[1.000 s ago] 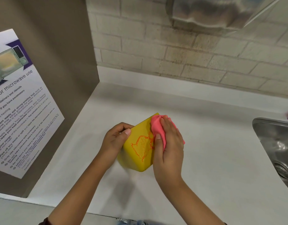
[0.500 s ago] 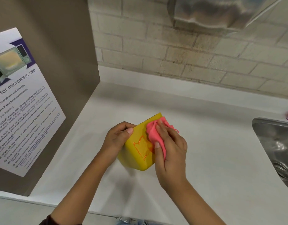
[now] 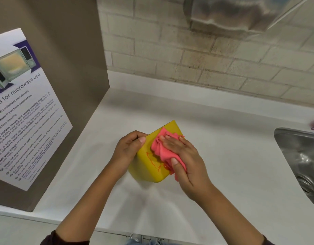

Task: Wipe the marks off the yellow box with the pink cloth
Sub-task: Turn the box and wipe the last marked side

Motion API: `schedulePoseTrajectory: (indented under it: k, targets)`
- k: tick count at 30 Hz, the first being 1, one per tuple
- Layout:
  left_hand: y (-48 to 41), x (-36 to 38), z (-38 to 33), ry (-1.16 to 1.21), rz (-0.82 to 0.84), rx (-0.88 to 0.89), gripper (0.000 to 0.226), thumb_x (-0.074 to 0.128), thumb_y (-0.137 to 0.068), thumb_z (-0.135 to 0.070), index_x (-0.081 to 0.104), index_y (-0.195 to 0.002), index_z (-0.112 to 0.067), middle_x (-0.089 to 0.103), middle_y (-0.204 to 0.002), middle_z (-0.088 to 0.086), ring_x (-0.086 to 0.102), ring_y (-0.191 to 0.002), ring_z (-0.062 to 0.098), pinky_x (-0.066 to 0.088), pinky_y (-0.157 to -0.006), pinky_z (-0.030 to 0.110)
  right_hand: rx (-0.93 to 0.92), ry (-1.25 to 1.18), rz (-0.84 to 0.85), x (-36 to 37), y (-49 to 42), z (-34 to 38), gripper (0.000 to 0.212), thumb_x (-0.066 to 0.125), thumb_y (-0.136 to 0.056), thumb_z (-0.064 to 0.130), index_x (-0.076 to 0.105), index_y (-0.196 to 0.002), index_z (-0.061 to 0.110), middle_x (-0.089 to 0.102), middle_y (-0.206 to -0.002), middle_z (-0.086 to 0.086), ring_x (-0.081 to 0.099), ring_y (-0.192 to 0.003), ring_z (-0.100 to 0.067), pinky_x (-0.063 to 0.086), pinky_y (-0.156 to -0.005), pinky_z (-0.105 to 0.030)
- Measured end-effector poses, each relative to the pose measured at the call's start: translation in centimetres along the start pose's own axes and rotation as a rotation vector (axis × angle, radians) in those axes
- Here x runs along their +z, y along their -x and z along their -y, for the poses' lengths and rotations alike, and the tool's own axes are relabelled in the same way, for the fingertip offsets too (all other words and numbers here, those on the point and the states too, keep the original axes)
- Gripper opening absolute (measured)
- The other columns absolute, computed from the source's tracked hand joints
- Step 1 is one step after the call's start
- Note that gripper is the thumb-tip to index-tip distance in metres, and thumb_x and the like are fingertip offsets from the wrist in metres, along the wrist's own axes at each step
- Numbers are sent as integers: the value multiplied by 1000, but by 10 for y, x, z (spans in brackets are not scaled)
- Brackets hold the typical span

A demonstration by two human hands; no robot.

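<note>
While a person leans over a white bench [image 3: 223,165], both bare hands work on a yellow, round-cornered plastic box [image 3: 149,167] at the middle of the scene. It stands tilted on the bench surface, one broad face turned up toward the camera. The left hand [image 3: 128,149] curls around the box's left edge, thumb laid along the upper rim and fingers wrapped behind, gripping it firmly. The right hand [image 3: 182,156] lies flat and spread over a crumpled pink cloth [image 3: 161,151], fingers stretched out toward the far left, thumb tucked over the cloth's near fold, pressing the fabric against the upturned face of the box. The cloth covers the far right part of that face, and a loose tail hangs off the right edge beneath the palm. Orange scribbled marks [image 3: 153,160] show on the yellow surface just left of and below the cloth, partly hidden under its hem. To the left stands a tall brown panel [image 3: 67,68] carrying a white and purple printed notice on microwave use [image 3: 23,110]. A pale brick wall [image 3: 214,59] runs along the far side, with a brushed metal fixture [image 3: 241,13] mounted overhead. At the right edge, the rim and bowl of a stainless steel sink [image 3: 299,156] are set into the bench, well apart from the box. Dark sleeves [image 3: 67,238] show at the near edge.
</note>
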State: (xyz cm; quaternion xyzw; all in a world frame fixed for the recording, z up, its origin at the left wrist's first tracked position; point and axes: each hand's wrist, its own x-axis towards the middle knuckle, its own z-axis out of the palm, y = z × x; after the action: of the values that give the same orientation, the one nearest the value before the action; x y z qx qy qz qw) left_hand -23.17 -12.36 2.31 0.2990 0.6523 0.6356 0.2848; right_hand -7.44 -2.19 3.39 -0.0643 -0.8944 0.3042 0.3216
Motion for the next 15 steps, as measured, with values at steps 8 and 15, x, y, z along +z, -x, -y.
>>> schedulePoseTrajectory:
  k: [8,15]
  targets:
    - [-1,2,1,-65,-38,-38,48,40,-56,-62,60,-80,-26,64,-86,-1,59,-85,20,46,-77,33,293,-164,-323,25,-16,20,37,37,-94,29,54,-127,24,54,-131,13,44,-128,-8,35,-106,-50]
    - [-4,1,7,-28,-27,-39,38,46,-59,-59,63,-73,-28,68,-69,-14,61,-72,4,46,-74,30,80,-185,-46,13,-7,11,37,39,-93,23,55,-127,23,55,-132,12,43,-130,-9,23,-112,-29]
